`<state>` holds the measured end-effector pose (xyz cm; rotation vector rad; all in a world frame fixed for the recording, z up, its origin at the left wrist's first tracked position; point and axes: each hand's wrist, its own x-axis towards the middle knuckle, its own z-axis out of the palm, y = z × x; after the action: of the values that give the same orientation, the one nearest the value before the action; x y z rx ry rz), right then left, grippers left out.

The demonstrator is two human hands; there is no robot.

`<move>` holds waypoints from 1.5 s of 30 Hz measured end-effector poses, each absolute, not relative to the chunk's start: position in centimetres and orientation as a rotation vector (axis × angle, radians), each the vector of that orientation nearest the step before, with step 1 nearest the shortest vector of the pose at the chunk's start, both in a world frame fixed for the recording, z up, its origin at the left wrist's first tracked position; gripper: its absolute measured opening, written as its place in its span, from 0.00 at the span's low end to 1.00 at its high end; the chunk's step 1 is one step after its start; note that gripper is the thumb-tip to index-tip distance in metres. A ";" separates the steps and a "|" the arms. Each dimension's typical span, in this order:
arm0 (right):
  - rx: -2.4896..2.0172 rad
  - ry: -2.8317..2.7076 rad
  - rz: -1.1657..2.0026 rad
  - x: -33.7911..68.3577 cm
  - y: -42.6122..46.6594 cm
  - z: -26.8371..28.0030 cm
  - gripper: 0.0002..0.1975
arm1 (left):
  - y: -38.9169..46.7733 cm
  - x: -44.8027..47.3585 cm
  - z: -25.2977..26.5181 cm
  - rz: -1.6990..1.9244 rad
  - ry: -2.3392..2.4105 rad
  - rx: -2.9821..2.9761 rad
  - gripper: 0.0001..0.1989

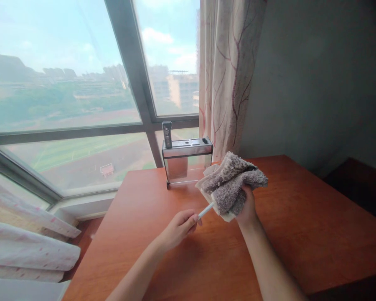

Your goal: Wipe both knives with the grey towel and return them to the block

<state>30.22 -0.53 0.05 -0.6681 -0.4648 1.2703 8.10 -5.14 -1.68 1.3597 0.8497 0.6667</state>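
Observation:
My left hand [181,228] is closed round the near end of a thin, pale rod-like handle [206,210]. The handle's far end disappears into a bunched grey and cream towel [228,192], so what it belongs to is hidden. My right hand [248,207] grips that towel from the right side, fingers mostly covered by the cloth. Both hands are above the reddish-brown wooden table [138,255]. Just beyond them stands a clear-sided knife block [188,144] with a metallic top. A dark riveted knife handle [167,134] sticks up from its left end, with a broad blade visible below.
Large windows [65,83] rise behind the table, over a sports field outside. A patterned curtain [228,75] hangs at the back, beside a dark grey wall [316,75]. More curtain fabric [28,246] lies at the lower left, near the table's left edge.

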 end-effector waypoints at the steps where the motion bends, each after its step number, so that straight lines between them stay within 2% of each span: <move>1: -0.662 -0.436 1.290 30.2 -0.6 0.1 0.11 | -5.2 8.2 -1.8 0.704 0.856 1.364 0.22; 9: -0.621 -0.409 1.374 29.9 0.1 -0.1 0.22 | -4.9 8.2 -2.7 0.856 0.943 1.427 0.19; 15: -0.576 -0.441 1.412 30.2 -0.3 0.5 0.21 | -4.9 8.4 -2.0 0.986 1.232 1.697 0.17; 19: -0.482 -0.487 1.496 30.3 -1.2 1.2 0.32 | -5.0 8.2 -1.7 0.975 1.314 1.938 0.15; 26: -0.573 -0.429 1.522 30.1 -1.1 1.1 0.18 | -5.0 8.0 -2.0 0.925 1.320 2.067 0.13; 35: -0.540 -0.371 1.519 30.0 -1.4 1.3 0.17 | -5.0 8.5 -2.4 0.964 1.054 1.486 0.18; 40: -0.552 -0.383 1.547 29.7 -1.3 1.0 0.17 | -4.5 8.6 -2.5 1.058 1.072 1.405 0.14; 45: -0.532 -0.382 1.570 29.6 -1.4 0.9 0.16 | -3.9 8.1 -2.8 1.090 1.136 1.344 0.16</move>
<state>29.58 -1.37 0.92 -0.5317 -0.3818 1.5703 8.11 -3.93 -2.76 1.3444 1.1360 1.0898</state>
